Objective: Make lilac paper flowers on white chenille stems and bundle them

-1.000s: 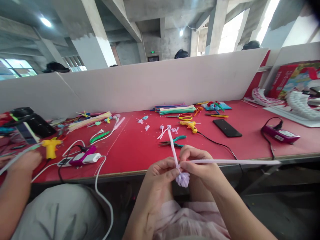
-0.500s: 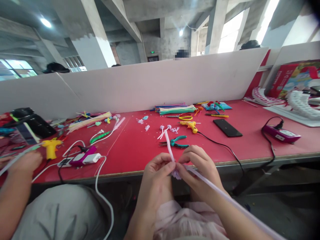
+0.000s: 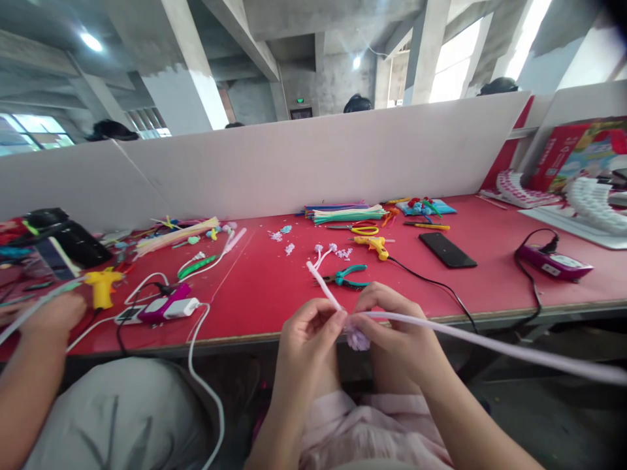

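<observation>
Left hand [image 3: 312, 336]: fingertips pinched on short strip [image 3: 322, 283]; right hand [image 3: 399, 326]: fingertips pinched on long strip [image 3: 470, 336]; lilac pompom [image 3: 358, 339]: just below both hands' fingertips; change: long strip, lately laid back along right forearm, now swung outward to the fingers' right, suggesting winding under way; pliers [image 3: 349, 277]: just beyond the fingers; glue gun [image 3: 375, 247]: farther off.
</observation>
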{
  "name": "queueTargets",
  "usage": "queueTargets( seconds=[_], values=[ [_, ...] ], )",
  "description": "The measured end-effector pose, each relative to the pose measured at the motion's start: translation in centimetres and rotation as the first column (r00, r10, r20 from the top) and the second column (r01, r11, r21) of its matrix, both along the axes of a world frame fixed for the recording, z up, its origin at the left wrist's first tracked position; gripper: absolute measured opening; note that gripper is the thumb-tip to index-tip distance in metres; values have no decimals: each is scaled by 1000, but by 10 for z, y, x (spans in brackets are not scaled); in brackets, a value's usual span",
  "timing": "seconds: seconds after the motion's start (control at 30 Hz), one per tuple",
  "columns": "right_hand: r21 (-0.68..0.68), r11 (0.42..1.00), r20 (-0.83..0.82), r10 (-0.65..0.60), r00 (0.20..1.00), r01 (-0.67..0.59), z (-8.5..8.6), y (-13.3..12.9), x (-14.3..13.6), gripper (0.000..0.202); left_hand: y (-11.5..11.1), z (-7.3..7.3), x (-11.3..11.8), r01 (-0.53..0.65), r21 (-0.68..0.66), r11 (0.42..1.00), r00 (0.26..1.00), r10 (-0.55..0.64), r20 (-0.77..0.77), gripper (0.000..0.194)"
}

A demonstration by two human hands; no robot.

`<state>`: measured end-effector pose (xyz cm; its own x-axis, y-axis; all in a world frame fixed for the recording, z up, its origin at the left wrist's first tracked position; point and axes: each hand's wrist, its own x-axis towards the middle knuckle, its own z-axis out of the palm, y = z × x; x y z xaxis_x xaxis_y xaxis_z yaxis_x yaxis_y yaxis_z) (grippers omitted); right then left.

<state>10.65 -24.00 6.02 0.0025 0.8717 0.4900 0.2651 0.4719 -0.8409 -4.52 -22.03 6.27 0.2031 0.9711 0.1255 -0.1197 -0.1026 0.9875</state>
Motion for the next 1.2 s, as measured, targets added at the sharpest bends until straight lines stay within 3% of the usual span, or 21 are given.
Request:
queueTargets(
  seconds=[0.13, 0.23, 0.3, 0.37, 0.47, 0.53, 0.6, 0.7, 0.8, 0.93, 1.03, 1.13, 1.2],
  values=[
    [298, 937, 199, -249, 948, 183, -2, -3, -6, 9, -3, 1, 4, -54, -20, 998, 998, 54, -14, 22],
    [534, 831, 297, -357, 886, 156, -3, -6, -9, 11, -7, 5, 5, -122, 64, 990, 985, 128, -116, 22],
    [583, 803, 327, -369, 870, 121, -3, -7, -9, 17, -10, 8, 4, -131, 130, 983, 969, 154, -194, 22],
    [556, 824, 330, -338, 881, 108, -2, -9, -8, 19, -11, 9, 1, -133, 196, 971, 954, 179, -240, 22],
    [419, 901, 255, -236, 938, 113, 1, -10, -6, 14, -12, 7, -2, -98, 321, 942, 937, 196, -289, 19],
    [252, 964, 106, -117, 987, 87, 2, -10, -6, 5, -13, 5, -3, -57, 404, 913, 929, 196, -312, 18],
    [36, 999, -140, 34, 990, -30, 2, -9, -6, 6, -15, 4, -3, -10, 438, 899, 928, 171, -331, 17],
    [-187, 939, -510, 157, 846, -287, -2, -5, -6, 11, -16, 4, -2, 37, 429, 903, 928, 127, -349, 15],
    [-211, 885, -689, 167, 705, -416, -8, -3, -9, 11, -16, 5, 0, -22, 438, 899, 943, 164, -289, 14],
    [-109, 906, -669, 238, 704, -410, -10, -4, -13, 19, -14, 5, 6, -208, 381, 901, 957, 269, -112, 16],
    [-141, 908, -643, 219, 734, -395, -8, -5, -14, 15, -15, 5, 11, -291, 276, 916, 954, 299, 14, 15],
    [-174, 932, -612, 150, 776, -318, -8, -4, -13, 16, -13, 3, 13, -243, 187, 952, 967, 222, 127, 11],
    [-172, 960, -505, 107, 856, -221, -8, -4, -12, 17, -9, 1, 10, -184, 215, 959, 977, 155, 146, 9]
  ],
)
